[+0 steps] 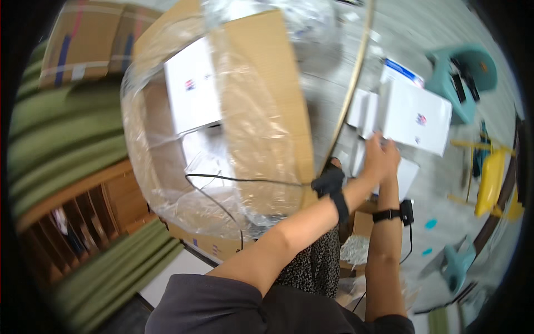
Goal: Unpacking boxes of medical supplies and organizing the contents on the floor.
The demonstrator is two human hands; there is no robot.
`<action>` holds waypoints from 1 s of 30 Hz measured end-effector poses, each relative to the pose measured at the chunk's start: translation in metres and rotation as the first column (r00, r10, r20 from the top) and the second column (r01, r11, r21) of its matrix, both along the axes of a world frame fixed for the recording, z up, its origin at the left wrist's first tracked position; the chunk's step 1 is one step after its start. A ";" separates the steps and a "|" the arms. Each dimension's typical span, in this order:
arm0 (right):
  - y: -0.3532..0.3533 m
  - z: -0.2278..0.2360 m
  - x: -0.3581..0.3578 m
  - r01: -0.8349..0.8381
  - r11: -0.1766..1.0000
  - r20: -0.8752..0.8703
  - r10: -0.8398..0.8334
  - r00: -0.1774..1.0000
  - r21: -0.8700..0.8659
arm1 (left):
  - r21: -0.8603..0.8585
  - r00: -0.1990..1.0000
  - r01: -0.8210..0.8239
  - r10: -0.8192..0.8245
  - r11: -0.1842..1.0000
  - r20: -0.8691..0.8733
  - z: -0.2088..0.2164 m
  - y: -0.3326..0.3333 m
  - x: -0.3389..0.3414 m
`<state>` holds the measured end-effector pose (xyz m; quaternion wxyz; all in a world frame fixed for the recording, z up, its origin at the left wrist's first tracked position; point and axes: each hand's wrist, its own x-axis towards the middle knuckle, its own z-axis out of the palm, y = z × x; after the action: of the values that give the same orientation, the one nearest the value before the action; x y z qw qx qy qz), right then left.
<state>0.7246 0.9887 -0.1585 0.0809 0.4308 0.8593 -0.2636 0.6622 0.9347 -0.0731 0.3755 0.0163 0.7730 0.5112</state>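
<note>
A flat white box [418, 118] with a small coloured mark lies on top of other white boxes, right of centre. My left hand [375, 157] and my right hand [391, 158] meet at its near left corner. The fingers of both are bent and pressed to the box edge, though blur softens their exact grip. Thinner white boxes [362, 111] stand against its left side. Another white box [406, 175] shows partly beneath my right hand. Both wrists wear black straps with small devices, and a cable runs left from the left one.
To the left, a large open carton [272, 83] lined with clear plastic holds white boxes [194, 92]. A pale curved strip [356, 72] runs between carton and stack. Teal stool [464, 75] and yellow chair [492, 181] stand at the right. Green folded cloth [72, 139] lies far left.
</note>
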 end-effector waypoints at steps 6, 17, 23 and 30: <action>-0.042 0.072 -0.034 0.640 0.392 -0.246 -0.919 0.309 -0.661 | 0.616 0.966 -0.111 0.232 0.780 -0.119 0.169 -0.150 -0.115; -0.260 0.207 -0.305 -0.527 0.849 -0.639 0.387 0.665 -0.035 | 0.128 0.698 -0.701 0.711 0.702 -0.079 -0.019 -0.418 -0.376; -0.291 0.176 -0.314 -0.642 0.679 -0.204 0.727 0.656 0.355 | 0.130 0.803 -0.542 0.466 0.830 0.371 -0.073 -0.403 -0.428; -0.332 0.174 -0.238 -0.701 0.662 -0.072 0.739 0.670 0.265 | 0.292 0.839 -0.418 0.242 0.860 0.487 -0.083 -0.406 -0.444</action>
<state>0.4866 0.6567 0.0154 0.0566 0.0358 0.9862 -0.1515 0.2178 0.5287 -0.1559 0.4312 -0.1601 0.5439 0.7019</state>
